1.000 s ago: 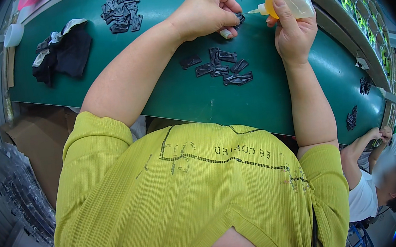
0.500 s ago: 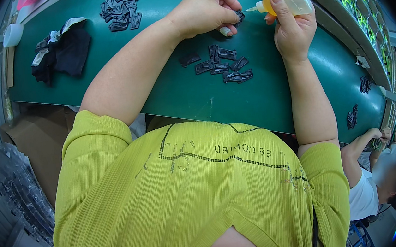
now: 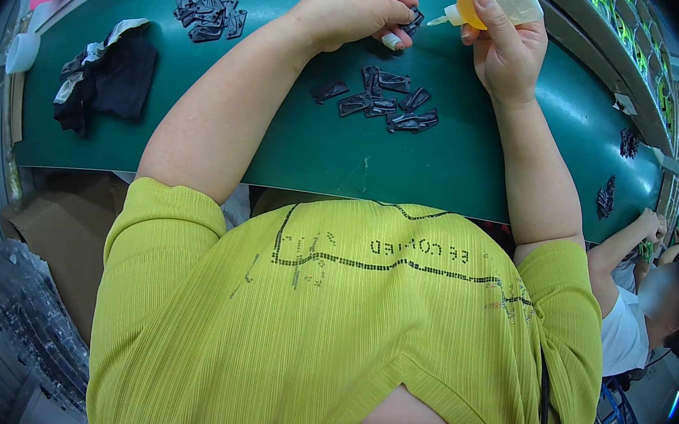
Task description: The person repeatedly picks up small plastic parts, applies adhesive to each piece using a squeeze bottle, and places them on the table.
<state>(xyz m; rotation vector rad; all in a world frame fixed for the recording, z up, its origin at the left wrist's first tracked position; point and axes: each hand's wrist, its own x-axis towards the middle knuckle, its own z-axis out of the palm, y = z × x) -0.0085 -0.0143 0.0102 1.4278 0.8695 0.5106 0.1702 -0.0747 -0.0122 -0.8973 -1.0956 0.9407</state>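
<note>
Between the fingertips of my left hand (image 3: 364, 11) is a small black plastic part (image 3: 414, 20), partly hidden by the fingers. My right hand (image 3: 507, 49) is wrapped round a clear squeeze bottle (image 3: 518, 1) with yellowish liquid in it. The bottle lies sideways, its thin nozzle pointing left at the black part, with a small gap between them. A loose group of similar black parts (image 3: 378, 102) lies on the green table (image 3: 300, 154) below my hands. Farther left, beyond my left forearm, is a bigger pile of black parts (image 3: 209, 9).
A crumpled black cloth (image 3: 123, 81) and a white round container (image 3: 22, 52) are at the table's left. A metal-edged rack (image 3: 588, 53) runs along the far right. Small dark piles (image 3: 605, 197) lie near a co-worker (image 3: 629, 330) at right. A cardboard box (image 3: 68, 232) stands below left.
The view has shifted slightly. The black part shows a little more between my left fingers, with the nozzle still close to it. Both hands keep their holds.
</note>
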